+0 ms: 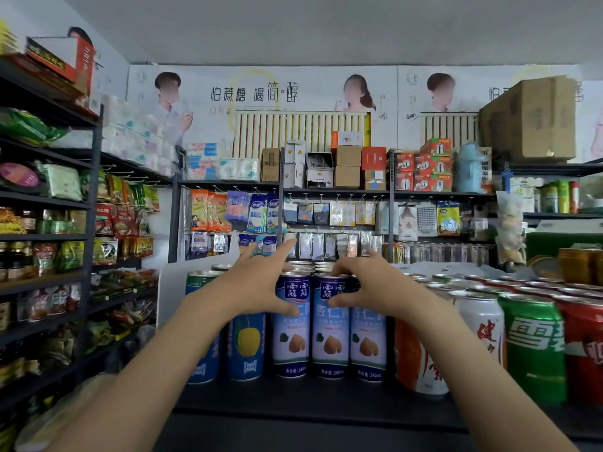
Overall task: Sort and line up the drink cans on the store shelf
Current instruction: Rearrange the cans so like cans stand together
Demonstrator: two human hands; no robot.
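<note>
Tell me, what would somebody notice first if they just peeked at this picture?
Probably the two hands in the middle: the left hand and the right hand reach onto the tall blue-and-white cans standing side by side at the front of the shelf. Next, the bright green can on the right, and the big cardboard box up top right.

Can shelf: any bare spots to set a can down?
Bare strip of dark shelf in front of the almond-drink cans. Behind that the rows are packed: blue cans left, green can right. Both hands are on the almond cans.
</note>
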